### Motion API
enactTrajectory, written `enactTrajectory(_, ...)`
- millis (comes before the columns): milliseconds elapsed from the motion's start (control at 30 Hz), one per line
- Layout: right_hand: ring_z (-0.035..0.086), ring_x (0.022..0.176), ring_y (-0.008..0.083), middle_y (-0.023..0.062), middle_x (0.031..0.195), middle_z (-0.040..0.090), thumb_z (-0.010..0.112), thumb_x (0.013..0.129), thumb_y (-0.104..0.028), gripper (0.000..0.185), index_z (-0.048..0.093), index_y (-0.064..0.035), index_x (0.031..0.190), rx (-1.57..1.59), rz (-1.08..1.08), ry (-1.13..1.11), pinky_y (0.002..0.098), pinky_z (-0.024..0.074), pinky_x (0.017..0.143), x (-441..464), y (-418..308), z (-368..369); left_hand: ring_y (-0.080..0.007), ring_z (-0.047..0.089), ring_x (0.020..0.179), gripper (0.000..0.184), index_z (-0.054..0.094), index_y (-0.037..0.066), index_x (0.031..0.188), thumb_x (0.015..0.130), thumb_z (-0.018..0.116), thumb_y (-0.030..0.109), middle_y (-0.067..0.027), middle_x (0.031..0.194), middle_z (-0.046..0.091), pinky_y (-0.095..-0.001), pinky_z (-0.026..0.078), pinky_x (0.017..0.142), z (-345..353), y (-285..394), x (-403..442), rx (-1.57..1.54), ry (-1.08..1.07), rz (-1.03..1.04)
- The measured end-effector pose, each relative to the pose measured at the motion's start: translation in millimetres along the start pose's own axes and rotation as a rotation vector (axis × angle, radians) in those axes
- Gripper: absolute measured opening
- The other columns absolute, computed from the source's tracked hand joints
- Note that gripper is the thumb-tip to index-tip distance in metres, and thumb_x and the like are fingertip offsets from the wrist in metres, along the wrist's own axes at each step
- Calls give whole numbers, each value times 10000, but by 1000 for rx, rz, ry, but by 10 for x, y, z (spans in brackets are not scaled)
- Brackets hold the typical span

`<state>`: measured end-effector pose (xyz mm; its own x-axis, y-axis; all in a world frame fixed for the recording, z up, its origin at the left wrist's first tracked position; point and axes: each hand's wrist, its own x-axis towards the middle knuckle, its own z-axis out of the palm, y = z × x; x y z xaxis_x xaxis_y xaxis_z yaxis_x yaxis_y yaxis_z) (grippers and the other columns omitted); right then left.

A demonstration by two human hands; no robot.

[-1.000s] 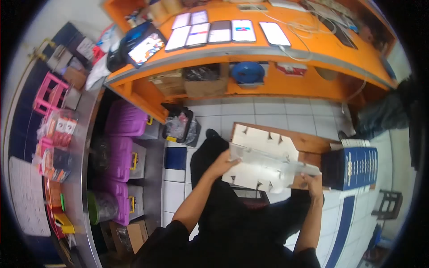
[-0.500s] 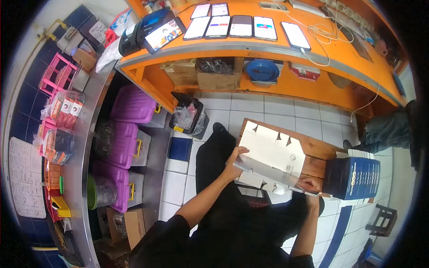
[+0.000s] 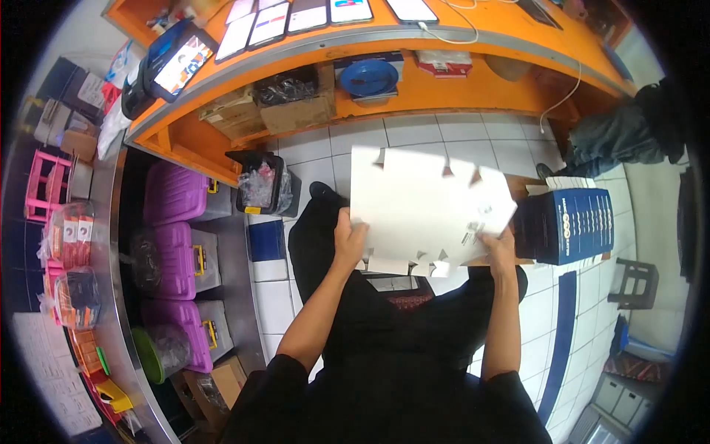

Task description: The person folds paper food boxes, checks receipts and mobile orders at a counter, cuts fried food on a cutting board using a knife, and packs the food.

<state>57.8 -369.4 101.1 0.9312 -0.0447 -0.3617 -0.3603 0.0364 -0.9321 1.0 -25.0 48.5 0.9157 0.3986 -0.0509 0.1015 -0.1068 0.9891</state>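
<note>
white card (image 3: 429, 200), notched along its far and near edges and marked with small dark print toward its right end, is held up above the lap (image 3: 403, 337), between the 2 hands. its left edge is clamped in the left hand (image 3: 350, 240), with the thumb laid over the top face; its near right part is gripped by the right hand (image 3: 501, 255). the fingers beneath are hidden by the card, so how they are closed there cannot be told. a strip of brown wood (image 3: 529, 181) is seen beyond the card's right end, and dark blue printed cardboard (image 3: 580, 226) is set just right of the right hand, with white flaps (image 3: 573, 182) shown at its far and near sides. on the far side, an orange counter (image 3: 514, 35) is lined with phones (image 3: 268, 24), and a blue dish (image 3: 368, 78) is seen on the shelf (image 3: 488, 92) below. a black bin (image 3: 276, 181) is placed on the tiled floor (image 3: 458, 129). to the left, 3 purple lids (image 3: 171, 259) are seen in a row under a steel worktop (image 3: 108, 251). at the far right, a person's leg in jeans (image 3: 610, 137) is partly shown.
</note>
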Motion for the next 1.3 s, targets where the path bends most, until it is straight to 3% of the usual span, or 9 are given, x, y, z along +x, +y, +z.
enactTrajectory(200, 683, 867, 188, 146, 1013, 691, 707, 872, -119, 426, 561, 54, 1233, -242, 77, 85, 310, 562, 721, 173, 306, 156, -373, 639, 964, 440, 587, -71, 1097, 774, 568, 228, -263, 988, 655, -430, 487, 831, 182, -441, 168, 168, -52, -413)
enactTrajectory(267, 596, 1181, 365, 243, 1256, 603, 758, 839, -378, 740, 448, 18, 1381, -1066, -482, -66, 482, 505, 930, -171, 292, 502, -374, 636, 947, 448, 590, -76, 1096, 759, 574, 219, -270, 992, 654, -423, 487, 819, 223, -608, 138, 188, -64, -554)
enactTrajectory(300, 439, 1324, 429, 275, 1391, 481, 791, 776, -447, 854, 435, 25, 1393, -1049, -668, -220, 534, 326, 1123, -278, 584, 584, -337, 627, 894, 448, 585, -78, 1101, 751, 575, 202, -227, 961, 647, -416, 485, 801, 223, -725, 135, 123, -66, -557)
enactTrajectory(367, 371, 1394, 373, 188, 1467, 433, 777, 753, -499, 928, 383, -31, 1451, -1315, -717, -509, 621, 223, 1151, -770, 313, 954, -314, 615, 866, 442, 584, -82, 1094, 750, 574, 196, -200, 941, 637, -411, 485, 788, 231, -588, 78, -27, -92, -608)
enactTrajectory(467, 475, 1292, 317, 153, 1364, 510, 585, 896, -248, 537, 477, -35, 1377, -1529, -922, -367, 544, 332, 1106, -816, 799, 1114, -279, 593, 836, 439, 579, -90, 1093, 748, 572, 182, -159, 931, 616, -397, 486, 774, 247, -447, 92, -178, -106, -656)
enactTrajectory(667, 611, 1007, 263, 97, 1074, 629, 571, 837, -107, 314, 620, -15, 1133, -1331, -958, -382, 402, 492, 900, -632, 954, 1122, -291, 584, 947, 481, 549, -96, 1164, 756, 573, 158, -172, 1021, 599, -398, 479, 829, 195, -688, 128, -74, -180, -654)
enactTrajectory(933, 692, 841, 350, 159, 876, 693, 628, 761, -81, 89, 709, -54, 786, -1328, -549, -700, 462, 558, 762, 29, 766, 1320, -433, 567, 1095, 498, 548, -6, 1250, 876, 634, 310, -272, 1156, 613, -479, 452, 959, 92, -148, -300, 899, 113, 26)
enactTrajectory(1100, 700, 838, 337, 171, 857, 729, 792, 699, -242, 282, 769, -81, 929, -1397, -195, -1171, 427, 550, 761, 652, 540, 1532, -403, 490, 1227, 574, 520, 10, 1297, 850, 714, 314, -215, 1274, 543, -516, 401, 1016, -298, -96, -346, 702, -582, 54)
enactTrajectory(1300, 700, 802, 283, 160, 859, 739, 830, 683, -227, 357, 767, -72, 999, -1279, -42, -1237, 397, 541, 745, 850, 577, 1541, -334, 489, 1220, 654, 520, 23, 1308, 763, 782, 272, -144, 1285, 533, -476, 387, 1030, -211, 59, -521, 1226, -690, 369)
